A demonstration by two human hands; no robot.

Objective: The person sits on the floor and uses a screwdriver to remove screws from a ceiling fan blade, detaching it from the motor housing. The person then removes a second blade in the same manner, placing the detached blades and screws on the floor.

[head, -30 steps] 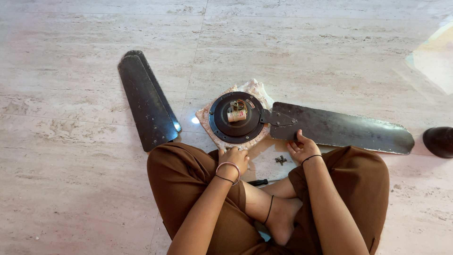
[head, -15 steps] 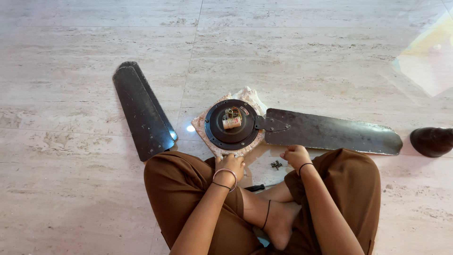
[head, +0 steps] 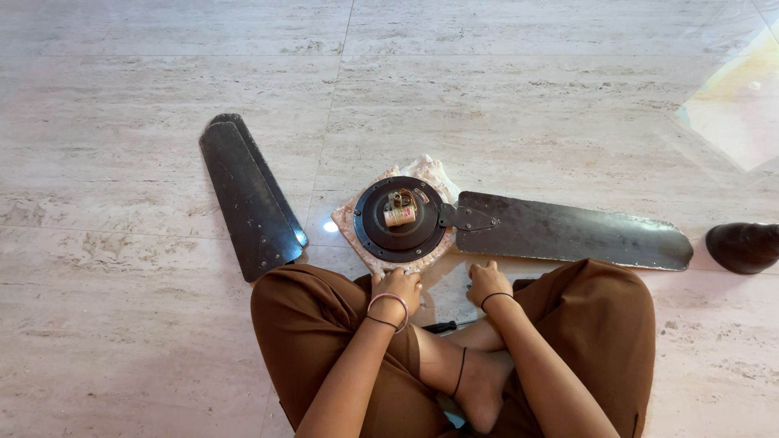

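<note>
A round black fan motor lies on a pale cloth on the marble floor, with a small cylinder and wires in its middle. One dark blade is joined to it and points right. My left hand sits curled at the cloth's near edge, just below the motor. My right hand is lowered to the floor below the blade's root, fingers curled down over the spot where small screws lay; the screws are hidden. I cannot see whether it holds any.
Two loose dark blades lie stacked to the left of the motor. A black-handled screwdriver pokes out between my crossed legs. A dark rounded object sits at the right edge.
My right hand left the blade's near edge, closed, and dropped to the floor over the screws. My left hand stayed at the cloth. The view shifted slightly.
</note>
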